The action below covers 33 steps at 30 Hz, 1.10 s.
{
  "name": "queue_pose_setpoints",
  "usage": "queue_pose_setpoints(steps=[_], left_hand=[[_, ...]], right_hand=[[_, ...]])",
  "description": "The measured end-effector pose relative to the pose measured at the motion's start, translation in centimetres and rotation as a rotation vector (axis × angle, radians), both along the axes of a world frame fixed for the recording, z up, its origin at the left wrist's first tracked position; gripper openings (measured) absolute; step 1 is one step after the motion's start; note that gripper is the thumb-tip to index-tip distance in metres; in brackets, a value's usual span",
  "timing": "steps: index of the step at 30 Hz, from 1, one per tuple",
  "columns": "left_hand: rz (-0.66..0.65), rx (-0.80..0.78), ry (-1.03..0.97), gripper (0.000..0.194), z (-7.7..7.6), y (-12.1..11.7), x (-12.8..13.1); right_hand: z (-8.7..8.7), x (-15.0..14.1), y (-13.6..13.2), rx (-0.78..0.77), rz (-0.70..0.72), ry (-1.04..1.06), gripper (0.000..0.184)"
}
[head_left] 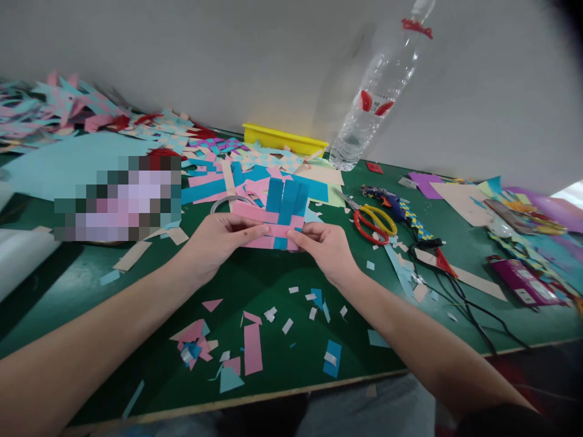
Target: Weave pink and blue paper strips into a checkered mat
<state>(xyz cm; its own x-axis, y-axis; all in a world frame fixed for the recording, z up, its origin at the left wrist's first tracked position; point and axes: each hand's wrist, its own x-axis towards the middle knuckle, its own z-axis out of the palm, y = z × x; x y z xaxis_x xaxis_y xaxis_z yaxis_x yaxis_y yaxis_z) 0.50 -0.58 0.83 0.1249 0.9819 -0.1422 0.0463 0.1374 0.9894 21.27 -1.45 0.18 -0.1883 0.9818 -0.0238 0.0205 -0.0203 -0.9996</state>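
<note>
Between my two hands is a piece of woven paper strips point(286, 209), pink ones running sideways and blue ones standing up. My left hand point(218, 240) pinches the pink strips at the left, thumb in front. At the lower right corner, my right hand point(325, 243) pinches the weave between thumb and fingers. The paper is held above the green table, and the fingers behind it are hidden. Just behind the weave, a roll of tape point(223, 201) shows in part. Scissors with red and yellow handles point(371, 221) lie to the right of my right hand.
Cut scraps point(252, 349) litter the table in front of me. Behind stand a yellow tray point(285, 139) and a tilted clear plastic bottle point(373, 103). Black cables point(464, 297) and a purple packet point(523, 280) lie at right. Paper strips point(68, 103) are heaped at left.
</note>
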Motion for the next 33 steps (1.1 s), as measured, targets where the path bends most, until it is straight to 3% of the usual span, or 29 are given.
queue_pose_setpoints(steps=[4, 13, 17, 24, 33], left_hand=[[0.006, -0.044, -0.016, 0.034, 0.0, -0.1, 0.1], [-0.018, 0.035, -0.030, 0.029, -1.0, 0.1, -0.2], [-0.032, 0.056, -0.052, 0.027, -0.6, -0.1, -0.1], [-0.043, -0.040, -0.072, 0.031, 0.3, -0.4, 0.1], [0.002, -0.029, -0.047, 0.034, 0.1, -0.3, 0.0]], right_hand=[[-0.1, -0.1, 0.0, 0.041, -0.008, -0.007, 0.027], [0.4, -0.2, -0.2, 0.022, 0.006, -0.014, 0.031], [0.1, 0.0, 0.0, 0.017, 0.030, 0.019, 0.033], [0.1, 0.1, -0.2, 0.103, -0.002, -0.052, 0.028], [0.4, 0.0, -0.4, 0.177, 0.020, -0.142, 0.030]])
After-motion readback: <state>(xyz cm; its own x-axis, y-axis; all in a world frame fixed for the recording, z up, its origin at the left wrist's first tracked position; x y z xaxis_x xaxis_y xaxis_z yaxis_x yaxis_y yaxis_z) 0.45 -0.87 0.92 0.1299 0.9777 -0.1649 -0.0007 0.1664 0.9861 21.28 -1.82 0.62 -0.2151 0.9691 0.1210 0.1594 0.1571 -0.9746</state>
